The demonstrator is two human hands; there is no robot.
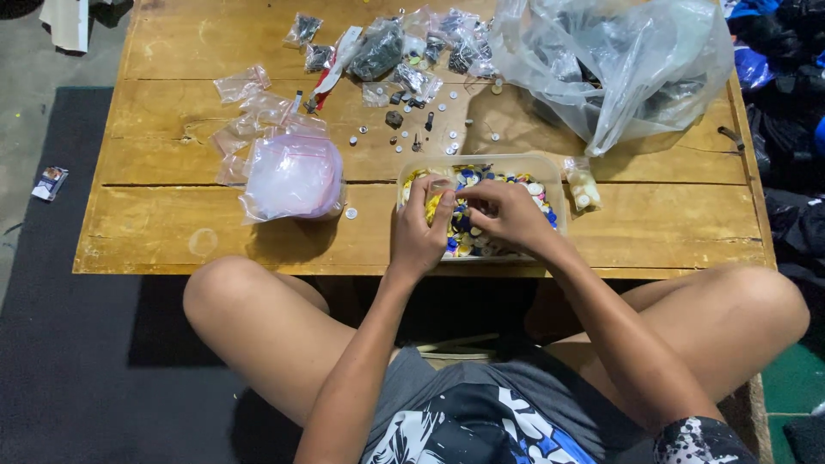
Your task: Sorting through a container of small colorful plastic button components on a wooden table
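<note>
A clear plastic tub (550, 167) sits at the near edge of a low wooden table (215, 232). It is filled with small yellow, blue and white buttons (481, 176). My left hand (419, 232) holds a small clear bag with yellow pieces in it (440, 196) upright over the tub's left side. My right hand (507, 215) is over the tub's middle, fingers curled and pinched together at the bag's mouth. What the right fingers hold is hidden.
A pile of small clear zip bags (292, 176) lies left of the tub. A small filled bag (583, 187) lies to its right. A large crumpled plastic bag (614, 64) is at the far right. Packets and loose small parts (404, 51) spread across the back.
</note>
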